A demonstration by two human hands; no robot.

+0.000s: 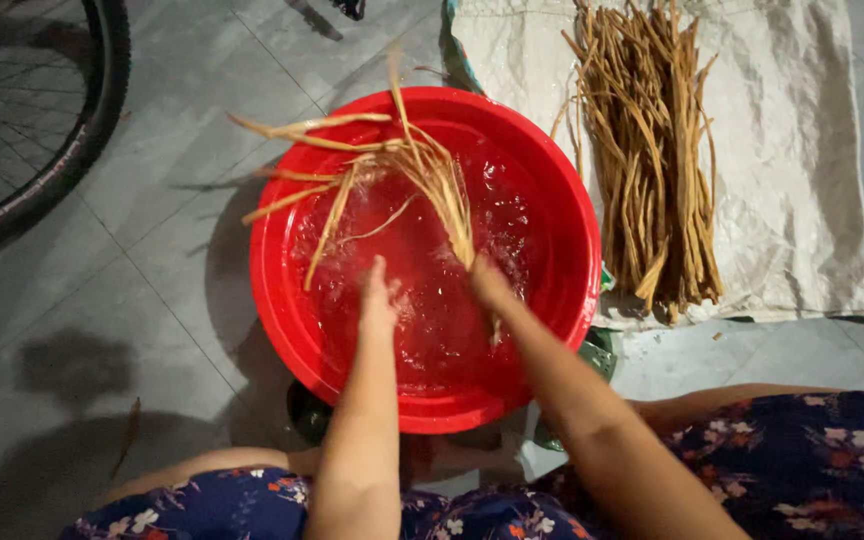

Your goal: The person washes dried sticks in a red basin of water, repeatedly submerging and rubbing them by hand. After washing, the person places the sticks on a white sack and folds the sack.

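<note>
My left hand (380,292) is motion-blurred, fingers unreadable. My right hand (489,280) hides its grip on the strands (430,170). Far left, the bicycle wheel (62,130) is cut off by the frame.

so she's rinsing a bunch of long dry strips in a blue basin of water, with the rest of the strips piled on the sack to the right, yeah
Not quite: the basin is red, not blue, as the head view shows. The rest holds: the right hand grips a bunch of long strips over the water, the left hand beside it, and more strips lie on the sack to the right.

Basin rim (282,330) hems both sides (stalk pile (652,160) right); tiles (152,250) left open.
</note>
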